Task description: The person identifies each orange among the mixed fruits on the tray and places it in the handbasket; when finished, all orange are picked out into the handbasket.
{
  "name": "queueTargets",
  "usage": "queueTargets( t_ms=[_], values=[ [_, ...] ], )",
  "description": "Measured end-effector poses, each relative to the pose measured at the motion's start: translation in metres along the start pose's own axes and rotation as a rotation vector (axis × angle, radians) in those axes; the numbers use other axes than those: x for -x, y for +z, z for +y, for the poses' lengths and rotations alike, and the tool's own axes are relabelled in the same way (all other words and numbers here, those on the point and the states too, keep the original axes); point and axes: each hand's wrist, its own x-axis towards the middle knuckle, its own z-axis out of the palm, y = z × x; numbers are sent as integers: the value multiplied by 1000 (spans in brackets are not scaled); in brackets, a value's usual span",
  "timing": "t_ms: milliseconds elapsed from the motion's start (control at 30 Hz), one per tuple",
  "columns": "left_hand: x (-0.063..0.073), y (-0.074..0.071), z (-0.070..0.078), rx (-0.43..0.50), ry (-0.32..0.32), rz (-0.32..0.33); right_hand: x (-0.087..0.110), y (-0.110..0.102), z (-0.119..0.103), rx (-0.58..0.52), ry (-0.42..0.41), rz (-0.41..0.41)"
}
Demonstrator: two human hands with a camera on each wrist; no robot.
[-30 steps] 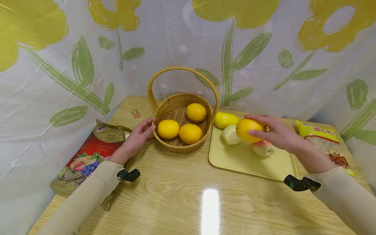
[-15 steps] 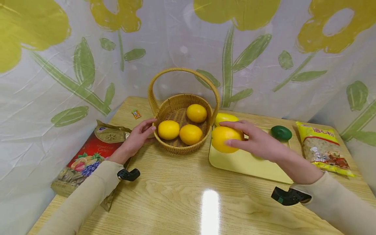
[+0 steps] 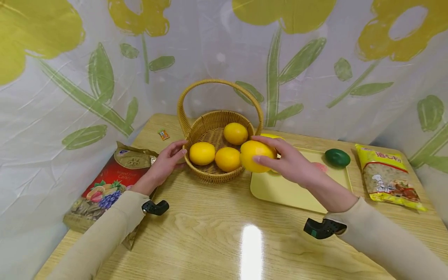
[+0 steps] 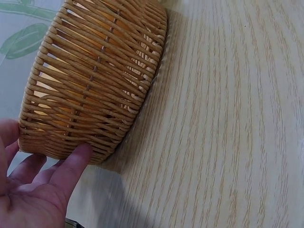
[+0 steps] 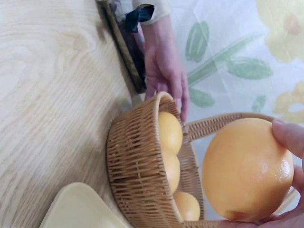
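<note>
My right hand [image 3: 294,161] grips a smooth, oval, yellow-orange fruit [image 3: 257,156], which looks like an orange, between thumb and fingers. It holds the fruit above the wicker basket's [image 3: 213,177] right rim. In the right wrist view the orange [image 5: 247,168] fills much of the foreground. Three similar oranges [image 3: 235,133] lie inside the basket. At the basket's left side, my left hand [image 3: 166,163] touches the rim and outer wall with loosely extended fingers. The left wrist view has that hand [image 4: 42,185] against the woven side [image 4: 95,80].
A yellow tray [image 3: 287,194] stands right of the basket, its fruits largely hidden by my right arm. A dark green fruit [image 3: 337,157] lies at its far right corner. Bags flank the table: mixed fruit candy [image 3: 115,175] left, a yellow-topped packet [image 3: 390,177] right. A small wrapped candy [image 3: 163,134] lies behind.
My right hand has carried the orange leftward from above the tray to the basket's right rim. The green fruit has come into view. My left hand has stayed at the basket.
</note>
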Motion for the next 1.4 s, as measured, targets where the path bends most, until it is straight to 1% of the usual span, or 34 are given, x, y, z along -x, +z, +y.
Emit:
queueTargets(
  t_ms=[100, 200, 367, 600, 667, 767, 900, 1000, 1133, 1233, 1400],
  values=[
    [-1, 1, 0, 4, -2, 2, -11, 5, 0, -30, 4, -4],
    [-1, 2, 1, 7, -3, 4, -20, 11, -1, -30, -1, -6],
    [1, 5, 4, 5, -7, 16, -28, 17, -3, -20, -7, 7],
    [2, 4, 6, 7, -5, 17, -41, 25, -3, -85, -27, 6],
    [1, 4, 6, 6, -6, 19, -45, 28, -3, -85, -24, 11],
    [1, 3, 5, 4, -7, 19, -52, 33, -4, -43, -6, 37],
    [1, 2, 3, 3, -5, 15, -66, 40, -6, 37, 9, 68],
    [1, 3, 2, 4, -2, 13, -82, 43, -5, 106, -10, 81],
    [2, 4, 2, 12, -1, 13, -106, 45, 0, 145, -40, 85],
    [3, 5, 3, 11, 1, 12, -123, 46, 5, 152, -24, 79],
    [4, 4, 2, 21, 7, 18, -146, 50, 9, 190, 38, 88]
  ],
)
